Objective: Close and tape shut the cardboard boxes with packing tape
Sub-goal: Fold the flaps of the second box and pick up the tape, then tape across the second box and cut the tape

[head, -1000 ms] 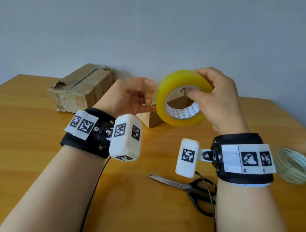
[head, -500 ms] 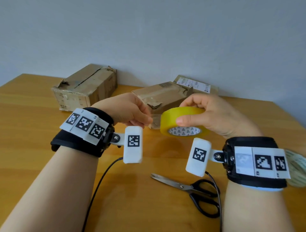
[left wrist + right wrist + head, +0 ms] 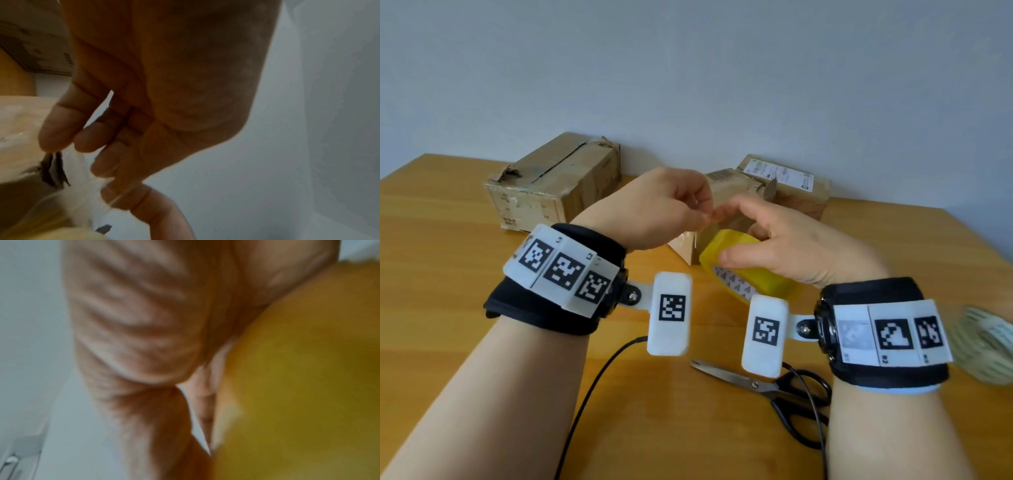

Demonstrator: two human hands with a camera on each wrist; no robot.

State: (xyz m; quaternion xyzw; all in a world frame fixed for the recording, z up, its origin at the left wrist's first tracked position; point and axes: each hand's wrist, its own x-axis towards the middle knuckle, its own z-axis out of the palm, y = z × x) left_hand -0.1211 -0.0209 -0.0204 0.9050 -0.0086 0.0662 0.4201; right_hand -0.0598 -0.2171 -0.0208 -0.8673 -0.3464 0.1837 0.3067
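Note:
My right hand (image 3: pixel 729 236) grips a yellow packing tape roll (image 3: pixel 750 270) just above the table, thumb on its outer rim. The roll lies tilted, with its printed core facing me. It fills the right of the right wrist view as a yellow blur (image 3: pixel 298 386). My left hand (image 3: pixel 702 216) is above the roll's far edge, fingertips close to my right index finger. In the left wrist view my left hand (image 3: pixel 68 142) pinches a clear strip of tape (image 3: pixel 80 164) between thumb and fingers. A small cardboard box (image 3: pixel 726 192) stands right behind both hands, partly hidden.
A larger torn box (image 3: pixel 554 181) stands at the back left. A box with a white label (image 3: pixel 791 181) is at the back right. Black-handled scissors (image 3: pixel 774 387) lie near my right wrist. A pale tape roll (image 3: pixel 983 346) sits at the right edge. A black cable (image 3: pixel 592 394) trails from my left wrist.
Both hands came down from chest height towards the table. The roll turned from upright to nearly flat. My left hand's fingers closed in at the roll's far edge.

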